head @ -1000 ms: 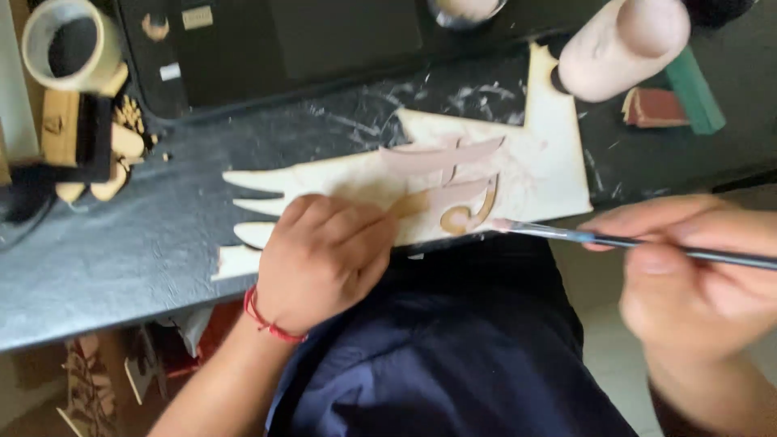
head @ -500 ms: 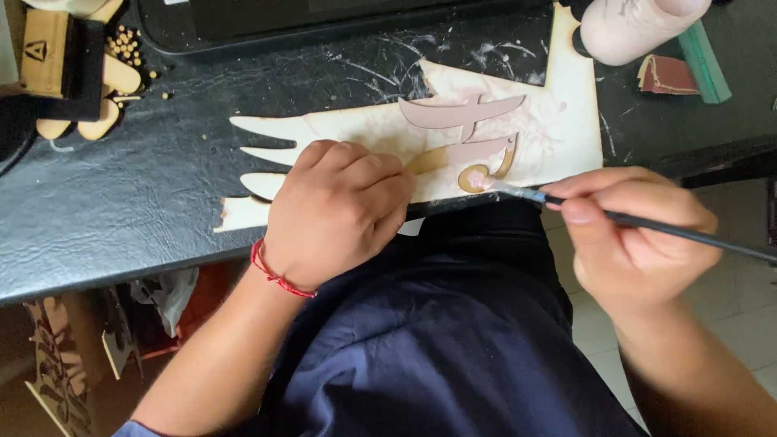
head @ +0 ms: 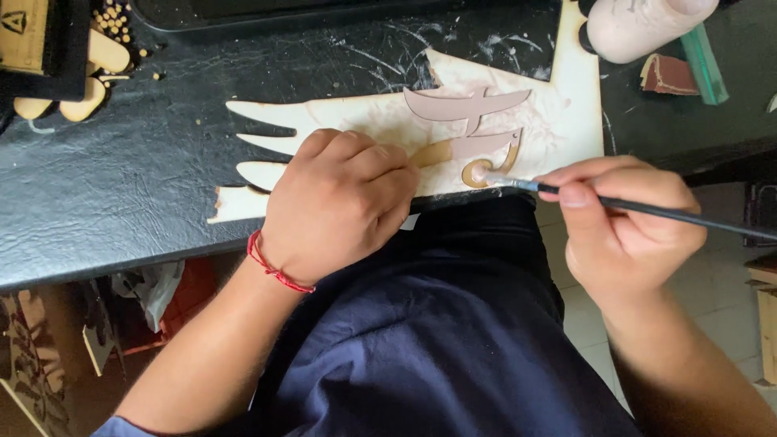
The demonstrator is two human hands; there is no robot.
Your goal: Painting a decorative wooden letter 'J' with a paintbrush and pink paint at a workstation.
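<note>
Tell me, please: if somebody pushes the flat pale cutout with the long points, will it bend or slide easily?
The pale cutout looks thin and flat, so probably light and rather stiff. Its narrow points may snap if pushed sideways. It would likely slide on the dark tabletop, since the left hand presses it down while the brush works.

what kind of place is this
Probably a craft workbench: the right hand holds a paintbrush to a wooden cutout on a paint-smeared black table, with small wooden pieces nearby.

Pale, matt wooden cutout [head: 364, 121] on a black, creased, leather-like table cover [head: 121, 186]; thin brush [head: 615, 202] with metal ferrule, handle probably glossy black
</note>
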